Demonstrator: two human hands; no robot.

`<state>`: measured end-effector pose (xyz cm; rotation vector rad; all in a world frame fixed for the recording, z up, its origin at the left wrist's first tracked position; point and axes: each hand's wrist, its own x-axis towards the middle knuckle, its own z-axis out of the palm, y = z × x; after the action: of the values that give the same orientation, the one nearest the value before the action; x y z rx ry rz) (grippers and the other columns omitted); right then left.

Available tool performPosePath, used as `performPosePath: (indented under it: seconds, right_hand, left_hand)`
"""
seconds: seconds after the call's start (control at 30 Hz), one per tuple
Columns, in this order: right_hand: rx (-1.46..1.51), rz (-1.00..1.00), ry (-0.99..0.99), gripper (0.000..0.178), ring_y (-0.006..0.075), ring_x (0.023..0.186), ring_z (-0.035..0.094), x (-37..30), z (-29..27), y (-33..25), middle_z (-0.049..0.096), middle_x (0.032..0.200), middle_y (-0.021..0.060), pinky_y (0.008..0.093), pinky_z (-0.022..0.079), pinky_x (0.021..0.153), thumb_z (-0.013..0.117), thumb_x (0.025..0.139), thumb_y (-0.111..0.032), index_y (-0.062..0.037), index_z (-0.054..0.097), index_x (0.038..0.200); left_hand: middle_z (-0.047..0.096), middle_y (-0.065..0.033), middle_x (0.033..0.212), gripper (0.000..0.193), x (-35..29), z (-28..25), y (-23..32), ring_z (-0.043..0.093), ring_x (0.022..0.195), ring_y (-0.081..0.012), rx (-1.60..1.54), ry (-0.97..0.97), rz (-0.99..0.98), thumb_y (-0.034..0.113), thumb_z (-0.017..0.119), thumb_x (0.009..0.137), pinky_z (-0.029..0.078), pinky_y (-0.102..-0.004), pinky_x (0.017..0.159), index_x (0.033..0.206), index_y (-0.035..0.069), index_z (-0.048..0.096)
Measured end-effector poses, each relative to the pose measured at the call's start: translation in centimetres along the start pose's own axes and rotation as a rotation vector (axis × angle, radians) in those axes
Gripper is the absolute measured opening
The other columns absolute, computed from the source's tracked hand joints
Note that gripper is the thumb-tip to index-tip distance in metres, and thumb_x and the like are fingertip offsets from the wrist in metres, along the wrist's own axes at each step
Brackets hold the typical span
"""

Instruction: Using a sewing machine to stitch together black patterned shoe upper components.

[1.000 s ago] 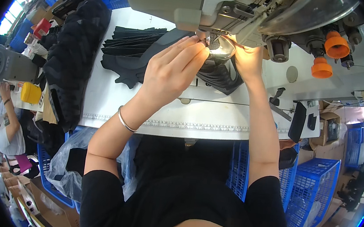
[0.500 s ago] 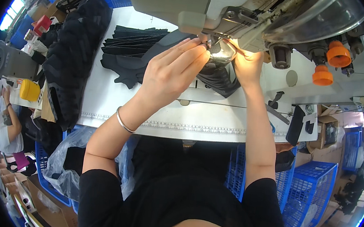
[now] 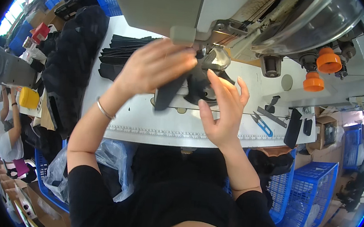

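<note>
Sewing machine (image 3: 161, 6): my landmark; I see its grey head reaching over the white bench (image 3: 146, 119).
Left hand (image 3: 153, 67): just left of the sewing machine's needle end, blurred. I make out its fingers nearly straight, side by side, above a dark grey piece (image 3: 167, 96); the thumb is hidden, so I cannot tell whether they grip it.
Right hand (image 3: 228, 111): in front of the sewing machine's needle end, slightly to its right. I have thumb and forefinger spread well apart, the gap facing a black piece (image 3: 199, 91); whether a fingertip touches it I cannot tell.
Work pieces: I find both close in front of the sewing machine's needle end, the grey one to the left of the black one.
Stack: dark flat pieces (image 3: 124, 49), fanned, left of the sewing machine's needle end.
Bench top: a ruler strip (image 3: 167, 133) along the edge in front of the sewing machine; blue-handled snips (image 3: 264, 128) to its front right.
Room: a bulky black pile (image 3: 75, 59) and a co-worker (image 3: 7, 142) left of the sewing machine; a blue crate (image 3: 311, 183) low to its right.
</note>
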<state>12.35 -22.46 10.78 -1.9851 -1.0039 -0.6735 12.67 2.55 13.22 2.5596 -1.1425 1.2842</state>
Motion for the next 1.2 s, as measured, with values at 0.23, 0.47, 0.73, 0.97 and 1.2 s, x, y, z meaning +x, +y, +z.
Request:
performPosePath:
  seconds: [0.23, 0.47, 0.73, 0.97, 1.2]
  right_hand:
    - [0.053, 0.162, -0.064, 0.043, 0.0135, 0.074, 0.056, 1.8, -1.1, 2.9, 0.063, 0.075, -0.0029, 0.0352, 0.036, 0.101, 0.073, 0.092, -0.01, -0.013, 0.07, 0.135]
    - [0.059, 0.181, -0.102, 0.039, 0.0166, 0.079, 0.055, 2.5, -2.0, 3.4, 0.065, 0.076, -0.0003, 0.0336, 0.037, 0.098, 0.072, 0.093, -0.012, -0.0136, 0.072, 0.132]
    - [0.1, 0.247, -0.147, 0.039, 0.0199, 0.092, 0.055, 2.7, -2.5, 3.3, 0.068, 0.081, 0.0015, 0.0351, 0.038, 0.1, 0.072, 0.093, -0.013, -0.0126, 0.072, 0.132]
    - [0.131, 0.241, -0.188, 0.041, 0.0224, 0.109, 0.053, 2.4, -2.3, 4.9, 0.072, 0.084, 0.0013, 0.0375, 0.037, 0.108, 0.072, 0.094, -0.016, -0.0141, 0.072, 0.135]
    - [0.296, 0.436, -0.254, 0.045, 0.0162, 0.123, 0.056, 3.2, -2.4, 4.5, 0.075, 0.117, 0.0067, 0.0325, 0.046, 0.106, 0.075, 0.092, -0.011, -0.0129, 0.071, 0.137]
  left_hand:
    - [0.071, -0.0125, 0.105, 0.03, 1.7, 2.1, 3.8, 0.073, 0.105, -0.0293, 0.008, 0.184, -0.083, 0.006, 0.071, 0.074, 0.064, -0.0403, 0.093, 0.103, -0.002, 0.075]
    - [0.071, -0.0126, 0.103, 0.03, 1.9, 2.2, 5.0, 0.073, 0.103, -0.0287, 0.113, 0.161, -0.114, 0.007, 0.071, 0.071, 0.063, -0.0411, 0.094, 0.1, -0.001, 0.076]
    - [0.071, -0.0125, 0.102, 0.029, 1.9, 2.3, 5.3, 0.073, 0.104, -0.0282, 0.147, 0.156, -0.117, 0.007, 0.071, 0.072, 0.062, -0.0408, 0.096, 0.099, -0.002, 0.076]
    - [0.072, -0.0133, 0.105, 0.028, 1.8, 2.8, 5.7, 0.072, 0.105, -0.0284, 0.181, 0.153, -0.13, 0.006, 0.071, 0.074, 0.062, -0.041, 0.096, 0.1, -0.001, 0.077]
    - [0.074, -0.0104, 0.102, 0.03, 2.8, 2.2, 5.8, 0.074, 0.096, -0.0276, -0.086, 0.293, -0.378, 0.008, 0.076, 0.073, 0.062, -0.0413, 0.09, 0.102, 0.001, 0.077]
